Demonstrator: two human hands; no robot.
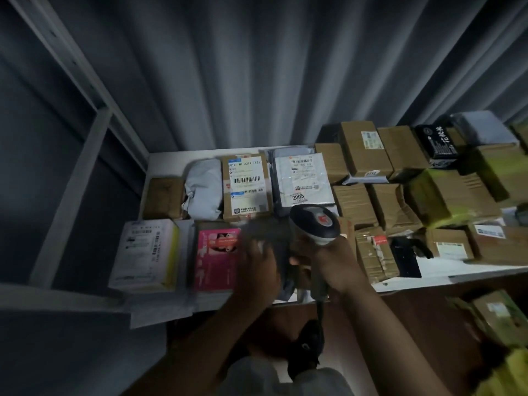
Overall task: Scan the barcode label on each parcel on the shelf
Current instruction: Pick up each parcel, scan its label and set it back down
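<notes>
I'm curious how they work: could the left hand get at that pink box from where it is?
Probably yes. The left hand is blurred but sits right beside the pink box at the shelf's front edge, with nothing lying between them; the right hand only holds the scanner.

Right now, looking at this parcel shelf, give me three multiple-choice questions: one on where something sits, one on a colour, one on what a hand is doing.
1. Where does the pink box lie?
A. At the front of the shelf, right of the white and yellow box
B. At the back, against the wall
C. On the floor under the shelf

2. What colour is the parcel in the back row with white characters printed on it?
A. Red
B. Black
C. Blue

3. What is the right hand doing?
A. Hanging idle
B. Pressing flat on a box
C. Gripping the barcode scanner

Answers: 1 A, the pink box sits in the front row beside the white and yellow one. 2 B, the black parcel carries white writing. 3 C, the fingers wrap the scanner's handle, head aimed at the parcels.
</notes>
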